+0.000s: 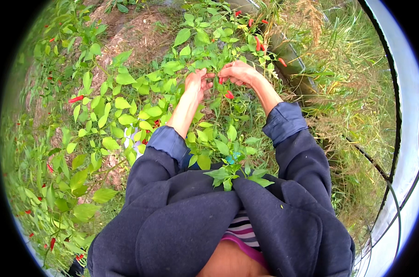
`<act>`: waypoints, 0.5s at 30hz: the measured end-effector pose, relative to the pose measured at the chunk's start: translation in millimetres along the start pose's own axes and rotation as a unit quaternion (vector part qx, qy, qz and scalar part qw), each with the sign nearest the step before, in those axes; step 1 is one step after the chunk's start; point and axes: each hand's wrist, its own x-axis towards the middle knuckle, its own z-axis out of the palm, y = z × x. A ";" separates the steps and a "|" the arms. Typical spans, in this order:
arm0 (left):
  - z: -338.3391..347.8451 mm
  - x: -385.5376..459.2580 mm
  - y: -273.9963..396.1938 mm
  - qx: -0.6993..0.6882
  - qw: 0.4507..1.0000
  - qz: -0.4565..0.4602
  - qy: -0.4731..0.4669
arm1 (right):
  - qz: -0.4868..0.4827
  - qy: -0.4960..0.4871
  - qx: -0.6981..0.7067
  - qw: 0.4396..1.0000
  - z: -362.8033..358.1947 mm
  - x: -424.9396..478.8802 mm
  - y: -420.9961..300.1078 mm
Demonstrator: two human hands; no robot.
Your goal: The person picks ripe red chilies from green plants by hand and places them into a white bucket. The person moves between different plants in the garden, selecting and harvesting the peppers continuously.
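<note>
Both my hands are among the leaves of a chili pepper plant point(202, 36) ahead of me. At its stem my right hand point(240, 73) has its fingertips closed at the top of a red chili pepper point(220, 80). A bit of red also shows beneath that palm, mostly hidden. Facing it, my left hand point(195, 81) has its thumb and fingers curled against the leafy stem; leaves hide whether it grips anything. Another red chili pepper point(229, 94) hangs just below the two hands.
More red chili peppers point(258, 44) hang at the upper right, and one chili pepper point(76, 99) shows at left. Something white point(131, 138) with red pieces lies behind leaves by my left sleeve. Dry grass point(355, 114) and a pale curved sheet point(408, 93) border the right.
</note>
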 end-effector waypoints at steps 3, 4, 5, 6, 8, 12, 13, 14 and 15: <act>-1.0 10.7 2.7 0.042 0.997 -0.050 -0.035 | 0.013 -0.038 0.035 0.999 1.5 0.4 8.4; -1.2 13.3 3.0 0.069 0.993 -0.071 -0.059 | 0.012 -0.030 0.039 0.999 3.4 1.0 11.1; -0.7 15.6 3.3 0.095 0.988 -0.093 -0.084 | 0.012 -0.022 0.043 0.999 4.8 1.9 13.3; 0.2 16.6 2.2 0.112 0.985 -0.088 -0.101 | 0.015 0.001 0.025 1.000 6.5 3.4 14.9; 1.9 17.4 0.1 0.139 0.984 -0.080 -0.075 | 0.016 0.021 -0.007 1.000 8.4 6.4 16.4; 1.6 19.0 -3.2 0.125 0.985 -0.102 -0.065 | -0.019 0.077 -0.174 0.982 10.6 10.6 11.7; 0.8 20.1 -3.8 0.109 0.985 -0.102 -0.082 | -0.048 0.101 -0.231 0.967 12.3 10.8 9.2; -0.7 20.8 -5.3 0.075 0.986 -0.120 -0.084 | -0.041 0.118 -0.269 0.955 14.2 10.5 6.3; -1.4 21.8 -6.8 0.038 0.986 -0.129 -0.097 | -0.033 0.135 -0.307 0.942 16.8 10.0 3.0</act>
